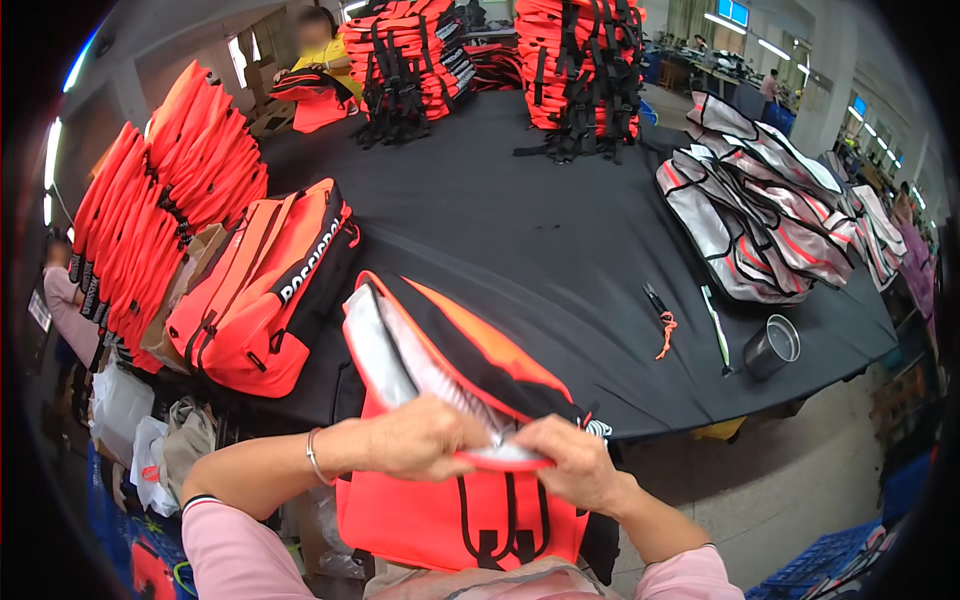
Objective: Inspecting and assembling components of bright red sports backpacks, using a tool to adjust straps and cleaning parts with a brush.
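An orange-red and black backpack [415, 515] lies at the near table edge, against my body, its mouth gaping and its silvery-white lining showing. My left hand [430, 438] is closed on the rim of that opening, with a thin bracelet on its wrist. Close beside it, my right hand [575, 462] pinches the same rim from the right. Between the two hands the edge is pulled into a short, taut stretch. Black straps hang on the near face of the bag. What lies deep inside the backpack is hidden.
A finished-looking orange bag [255, 300] rests at left beside leaning stacks of orange pieces [190, 170]. Tall strapped piles [580, 70] stand at the back. Silver-lined pieces [750, 220] lie right, near small snips [655, 300], a toothbrush [716, 325] and a metal cup [772, 347].
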`<state>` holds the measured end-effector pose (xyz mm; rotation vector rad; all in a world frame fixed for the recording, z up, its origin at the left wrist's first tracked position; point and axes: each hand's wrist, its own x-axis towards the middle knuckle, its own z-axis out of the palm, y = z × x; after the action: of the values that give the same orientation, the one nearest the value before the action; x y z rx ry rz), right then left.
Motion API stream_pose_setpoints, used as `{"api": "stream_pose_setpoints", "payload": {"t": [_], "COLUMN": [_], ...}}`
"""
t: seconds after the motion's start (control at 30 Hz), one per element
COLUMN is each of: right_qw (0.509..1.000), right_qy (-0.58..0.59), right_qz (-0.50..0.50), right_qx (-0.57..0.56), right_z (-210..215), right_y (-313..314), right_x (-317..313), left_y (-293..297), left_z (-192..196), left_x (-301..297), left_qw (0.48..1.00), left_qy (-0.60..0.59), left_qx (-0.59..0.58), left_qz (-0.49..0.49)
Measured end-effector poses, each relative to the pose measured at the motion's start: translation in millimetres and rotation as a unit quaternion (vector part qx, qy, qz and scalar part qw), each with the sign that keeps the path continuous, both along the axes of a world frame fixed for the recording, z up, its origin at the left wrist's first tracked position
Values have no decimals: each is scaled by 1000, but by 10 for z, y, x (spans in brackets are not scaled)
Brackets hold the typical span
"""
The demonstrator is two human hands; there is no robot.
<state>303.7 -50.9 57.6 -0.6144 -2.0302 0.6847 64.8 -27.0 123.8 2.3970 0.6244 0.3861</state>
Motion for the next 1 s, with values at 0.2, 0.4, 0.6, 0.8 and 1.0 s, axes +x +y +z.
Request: {"api": "stream_pose_setpoints", "payload": {"t": [0.2, 0.4, 0.6, 0.8, 1.0], "right_qw": [917, 825, 960, 935, 955], "right_qy": [-101, -34, 115, 163, 73], "right_qz": [302, 377, -59, -31, -76], "right_qx": [-242, -419, -247, -313, -279], "right_z": [-42, -239, 386, 129, 79], "right_y": [-272, 40, 682, 901, 766], "right_x": [-31, -152, -173, -209, -296], "left_y": [-417, -287, 331, 202, 45], "left_z": [-483, -831, 207, 40, -228], "left_x": [-126, -226, 71, 215, 170], "left_qw": [938, 907, 888, 827, 863], "left_qy": [53, 14, -48, -142, -128], "left_qx": [-294, -410, -449, -499, -461], "left_qz": [-176, -100, 92, 217, 160]}}
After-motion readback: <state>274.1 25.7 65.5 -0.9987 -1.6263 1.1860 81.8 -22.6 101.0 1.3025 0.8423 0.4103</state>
